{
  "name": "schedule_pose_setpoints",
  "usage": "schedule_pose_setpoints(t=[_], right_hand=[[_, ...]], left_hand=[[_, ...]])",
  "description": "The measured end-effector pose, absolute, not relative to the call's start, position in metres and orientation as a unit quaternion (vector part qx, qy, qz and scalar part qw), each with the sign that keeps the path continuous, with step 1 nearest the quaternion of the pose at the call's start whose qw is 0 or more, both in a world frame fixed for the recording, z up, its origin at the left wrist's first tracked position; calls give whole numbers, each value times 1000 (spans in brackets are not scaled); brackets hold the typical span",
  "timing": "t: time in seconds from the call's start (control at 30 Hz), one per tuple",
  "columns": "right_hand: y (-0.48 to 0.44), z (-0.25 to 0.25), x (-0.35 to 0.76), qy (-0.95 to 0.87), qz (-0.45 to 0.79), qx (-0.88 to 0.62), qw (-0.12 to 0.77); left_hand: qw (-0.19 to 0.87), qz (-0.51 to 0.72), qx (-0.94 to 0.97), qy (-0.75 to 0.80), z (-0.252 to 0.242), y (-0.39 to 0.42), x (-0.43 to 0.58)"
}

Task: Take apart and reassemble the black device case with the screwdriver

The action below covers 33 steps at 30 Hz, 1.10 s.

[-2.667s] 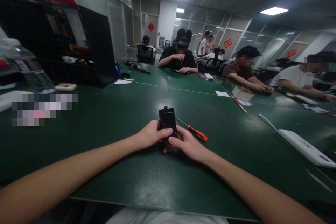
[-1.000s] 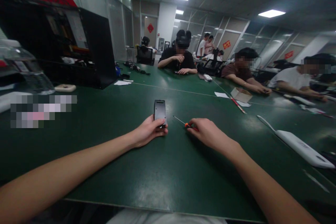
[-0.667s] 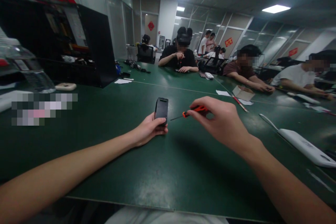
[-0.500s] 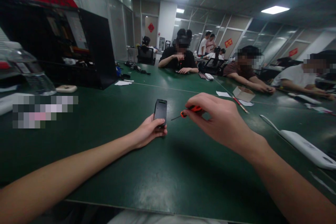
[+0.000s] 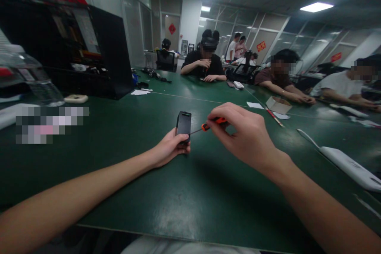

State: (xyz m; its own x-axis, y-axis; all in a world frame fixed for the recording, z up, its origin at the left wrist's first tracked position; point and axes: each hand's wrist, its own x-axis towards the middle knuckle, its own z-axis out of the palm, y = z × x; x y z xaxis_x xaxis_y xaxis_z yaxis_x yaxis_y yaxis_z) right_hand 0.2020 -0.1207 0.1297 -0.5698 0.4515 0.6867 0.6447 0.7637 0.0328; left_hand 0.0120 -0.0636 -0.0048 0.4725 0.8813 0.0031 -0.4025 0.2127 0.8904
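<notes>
My left hand (image 5: pixel 174 143) is closed around the lower end of a small black rectangular device (image 5: pixel 183 122), held tilted upright over the table with the thumb across its front. A slot shows near the device's top edge; its exact kind I cannot make out. Between the thumb and fingers of my right hand (image 5: pixel 242 135) is a screwdriver (image 5: pixel 205 126) with an orange and black handle. Its thin shaft points left, and the tip meets the device's right side close to my left thumb. Part of the handle is hidden by my fingers.
A green table (image 5: pixel 166 206) spreads beneath both hands. To the left stand a black open case (image 5: pixel 110 55) and a plastic bottle (image 5: pixel 35 79). On the right lie a white power bank (image 5: pixel 348 166) and a small cardboard box (image 5: pixel 278 105). Other people sit across the table.
My right hand has moved slightly left, bringing the screwdriver's tip from a small gap to the device's side. My left hand keeps its hold on the device.
</notes>
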Motion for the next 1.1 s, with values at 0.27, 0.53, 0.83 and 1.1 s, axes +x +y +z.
schedule_pose_setpoints(t=[0.27,0.53,0.83,1.1], right_hand=[[-109,133,211,-829,-111,-409,364],[-106,132,214,-835,-112,-400,360],[-123,134,207,-903,-66,-312,287],[-126,139,209,-907,-49,-313,278]], left_hand=[[725,430,472,258,-3,-66,12],[727,432,467,259,-6,-65,11],[718,433,478,261,-6,-65,12],[713,436,482,265,-5,-67,14]])
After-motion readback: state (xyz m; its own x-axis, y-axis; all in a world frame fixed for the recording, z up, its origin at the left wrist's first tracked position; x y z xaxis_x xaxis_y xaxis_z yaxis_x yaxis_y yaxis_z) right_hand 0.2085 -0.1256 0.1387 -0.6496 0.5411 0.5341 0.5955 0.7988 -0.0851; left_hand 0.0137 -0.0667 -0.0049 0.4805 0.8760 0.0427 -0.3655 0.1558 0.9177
